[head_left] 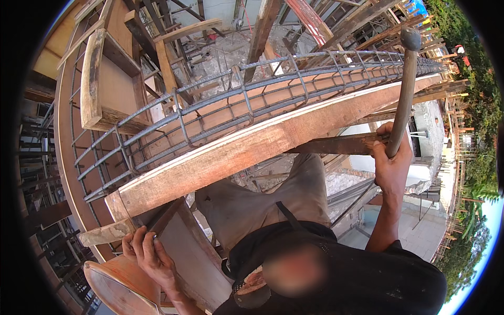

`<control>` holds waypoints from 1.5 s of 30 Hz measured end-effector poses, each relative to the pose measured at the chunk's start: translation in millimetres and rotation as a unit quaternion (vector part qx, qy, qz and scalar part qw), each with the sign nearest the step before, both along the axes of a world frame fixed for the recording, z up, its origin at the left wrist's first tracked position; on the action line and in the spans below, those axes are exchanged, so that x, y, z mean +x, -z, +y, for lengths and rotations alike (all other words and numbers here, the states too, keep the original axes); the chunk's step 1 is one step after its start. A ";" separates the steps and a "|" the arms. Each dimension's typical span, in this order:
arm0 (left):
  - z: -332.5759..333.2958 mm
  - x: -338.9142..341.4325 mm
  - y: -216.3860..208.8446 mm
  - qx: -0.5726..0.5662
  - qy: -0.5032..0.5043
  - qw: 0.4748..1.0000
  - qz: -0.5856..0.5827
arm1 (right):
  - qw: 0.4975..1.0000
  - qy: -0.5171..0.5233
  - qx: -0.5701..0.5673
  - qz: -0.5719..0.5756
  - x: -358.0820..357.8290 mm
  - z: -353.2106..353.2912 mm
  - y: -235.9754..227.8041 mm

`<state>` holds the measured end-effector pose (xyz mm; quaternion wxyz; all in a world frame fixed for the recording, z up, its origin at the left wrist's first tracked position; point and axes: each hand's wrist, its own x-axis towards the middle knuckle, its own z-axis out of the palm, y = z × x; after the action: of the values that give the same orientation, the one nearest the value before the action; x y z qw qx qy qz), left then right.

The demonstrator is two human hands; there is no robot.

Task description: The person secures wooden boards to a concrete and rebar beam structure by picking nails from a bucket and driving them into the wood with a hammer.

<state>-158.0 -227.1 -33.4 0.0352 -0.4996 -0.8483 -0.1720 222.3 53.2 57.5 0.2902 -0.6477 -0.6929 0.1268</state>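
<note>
nearest the camera: black shirt, behind and between both hands. right hand: wraps firmly round the lower handle of the hammer. runs forward from the fist along its long axis, leans slightly right, ends in the hammer head, well apart from the fingers. just left of right hand: dark timber, lies roughly crosswise, passes out of sight at the fingers; cannot tell if touched. left hand: half curled, close by a short wooden piece, which points leftward. at its fingertips: small pale thing, too small to identify; cannot tell if pinched. ahead of left hand: long curved board, slants forward and right, reaches beyond right hand. farther ahead: rebar cage, follows the same curve.
</note>
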 end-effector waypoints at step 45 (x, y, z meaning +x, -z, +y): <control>5.1 -9.4 -5.1 0.172 -0.041 0.982 -0.061 | 0.945 -0.139 0.185 -0.230 45.9 -3.1 31.1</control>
<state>-167.4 -221.9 -28.3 0.0762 -0.4394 -0.8263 -0.3439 268.2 50.0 26.4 0.2169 -0.4912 -0.8355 -0.1170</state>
